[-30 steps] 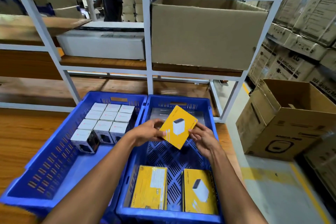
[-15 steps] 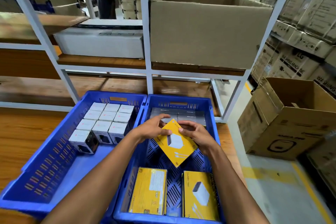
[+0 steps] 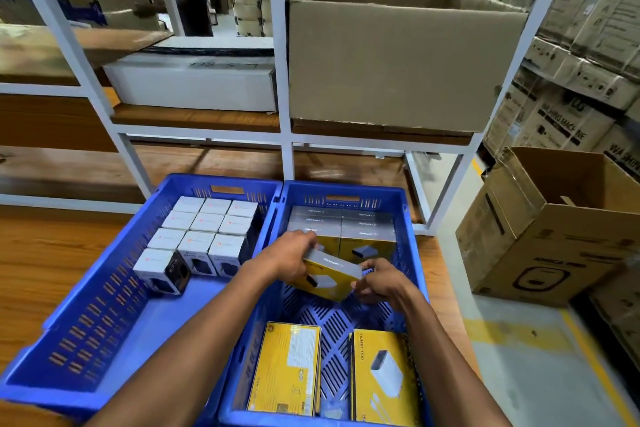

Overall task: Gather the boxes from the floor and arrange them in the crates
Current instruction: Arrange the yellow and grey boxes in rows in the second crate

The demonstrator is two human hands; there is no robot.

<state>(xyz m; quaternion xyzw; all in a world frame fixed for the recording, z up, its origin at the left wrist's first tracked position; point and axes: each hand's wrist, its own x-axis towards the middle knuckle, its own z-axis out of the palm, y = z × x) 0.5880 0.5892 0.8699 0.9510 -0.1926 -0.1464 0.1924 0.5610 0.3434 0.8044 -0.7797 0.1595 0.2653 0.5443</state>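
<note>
Two blue crates stand side by side on a wooden surface. The left crate (image 3: pixel 86 302) holds several white boxes (image 3: pixel 207 229) in rows at its far end. The right crate (image 3: pixel 346 192) holds a row of upright yellow boxes (image 3: pixel 367 251) with grey tops at the back, and two yellow boxes (image 3: pixel 287 371) lying flat at the front. My left hand (image 3: pixel 291 256) and my right hand (image 3: pixel 377 282) both grip one yellow box (image 3: pixel 327 279), tilted with its grey top up, just in front of the back row.
A white metal shelf rack (image 3: pixel 284 135) stands behind the crates, carrying a large cardboard box (image 3: pixel 398 66) and a white carton (image 3: pixel 194 87). An open cardboard carton (image 3: pixel 554 229) sits on the floor at right, with stacked cartons (image 3: pixel 568 107) behind it.
The yellow box was face-up above the crate; both hands turned it onto its edge, grey top up, and carried it down and back toward the upright row.
</note>
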